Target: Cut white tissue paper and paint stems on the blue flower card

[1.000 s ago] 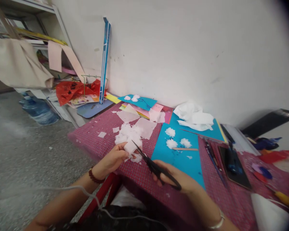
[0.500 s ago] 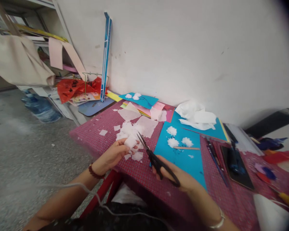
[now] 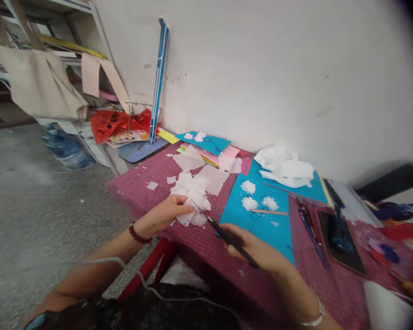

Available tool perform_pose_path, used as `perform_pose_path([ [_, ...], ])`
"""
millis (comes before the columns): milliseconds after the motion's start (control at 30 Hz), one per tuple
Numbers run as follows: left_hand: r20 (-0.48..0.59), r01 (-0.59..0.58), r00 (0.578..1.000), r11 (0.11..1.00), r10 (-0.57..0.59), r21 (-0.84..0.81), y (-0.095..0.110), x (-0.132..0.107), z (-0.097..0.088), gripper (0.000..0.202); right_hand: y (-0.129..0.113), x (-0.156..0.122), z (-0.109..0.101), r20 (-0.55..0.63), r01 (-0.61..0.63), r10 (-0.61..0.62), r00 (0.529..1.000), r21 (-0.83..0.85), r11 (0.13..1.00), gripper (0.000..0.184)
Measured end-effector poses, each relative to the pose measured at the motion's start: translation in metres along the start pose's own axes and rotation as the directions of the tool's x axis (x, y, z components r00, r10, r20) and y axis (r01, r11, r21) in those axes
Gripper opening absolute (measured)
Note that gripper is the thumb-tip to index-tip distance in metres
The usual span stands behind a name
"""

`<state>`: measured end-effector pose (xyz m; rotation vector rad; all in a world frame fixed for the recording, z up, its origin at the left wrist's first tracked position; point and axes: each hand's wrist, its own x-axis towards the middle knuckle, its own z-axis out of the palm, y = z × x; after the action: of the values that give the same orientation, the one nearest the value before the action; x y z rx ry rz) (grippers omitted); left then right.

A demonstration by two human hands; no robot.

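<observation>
My left hand (image 3: 165, 213) pinches a small piece of white tissue paper (image 3: 192, 210) over the near edge of the red checked table (image 3: 144, 174). In my right hand (image 3: 258, 250) are black scissors (image 3: 223, 233), fingers through the handles, blades closed and pointing up-left into the paper. Cut white scraps (image 3: 192, 185) lie piled just beyond my left hand. To the right lies a blue card sheet (image 3: 261, 220) with three white tissue tufts (image 3: 249, 187) stuck on it and a thin wooden stick (image 3: 268, 212).
Crumpled white tissue (image 3: 284, 165) rests on more blue card by the wall. Coloured paper sheets (image 3: 206, 146) are stacked at the back. Pens (image 3: 308, 224) and a dark tray (image 3: 340, 238) lie at right. Shelves, a red bag (image 3: 117, 121) and a water bottle (image 3: 69, 149) stand at left.
The scissor blades, open before, have closed on the tissue piece. My left hand has turned the paper slightly. The view has shifted a little to the right.
</observation>
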<state>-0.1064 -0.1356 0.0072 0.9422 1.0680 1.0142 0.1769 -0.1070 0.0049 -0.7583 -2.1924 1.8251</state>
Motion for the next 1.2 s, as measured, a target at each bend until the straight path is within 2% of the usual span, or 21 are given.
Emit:
perform_pose_path([
  [133,0.057,0.010,0.998,0.999,-0.011,0.033,0.001,0.001,0.004,0.019,-0.001,0.001,0.002,-0.025,0.008,-0.007,1.000,0.030,1.000,0.065],
  [300,0.057,0.018,0.998,0.998,-0.022,0.065,0.008,0.007,0.007,0.020,-0.003,-0.001,0.004,-0.043,-0.015,0.020,0.999,0.122,0.992,0.073],
  [467,0.054,0.006,0.998,0.999,-0.008,0.032,0.013,0.018,0.009,0.025,-0.005,0.002,0.008,-0.162,-0.058,0.086,0.983,0.168,0.984,0.070],
  [600,0.024,0.021,1.000,1.000,-0.020,-0.017,0.011,0.020,0.002,0.032,-0.003,0.006,0.008,-0.233,-0.073,0.118,0.965,0.194,0.978,0.071],
  [800,-0.125,-0.078,0.990,0.991,0.064,-0.112,0.006,0.015,-0.010,0.036,-0.006,0.002,0.001,-0.147,0.027,-0.014,0.989,0.089,0.996,0.069],
  [900,-0.182,-0.138,0.977,0.979,0.109,-0.153,0.007,0.016,-0.011,0.039,-0.006,0.000,0.000,-0.105,0.025,-0.019,0.994,0.056,0.998,0.068],
  [1067,-0.148,-0.123,0.984,0.980,0.100,-0.157,0.007,0.016,-0.006,0.033,-0.006,0.002,0.001,-0.054,-0.005,0.007,0.998,0.043,0.999,0.064],
  [1200,-0.093,-0.120,0.990,0.979,0.105,-0.167,0.008,0.016,-0.004,0.024,-0.004,0.001,0.000,-0.056,-0.013,0.019,0.998,0.102,0.995,0.067],
])
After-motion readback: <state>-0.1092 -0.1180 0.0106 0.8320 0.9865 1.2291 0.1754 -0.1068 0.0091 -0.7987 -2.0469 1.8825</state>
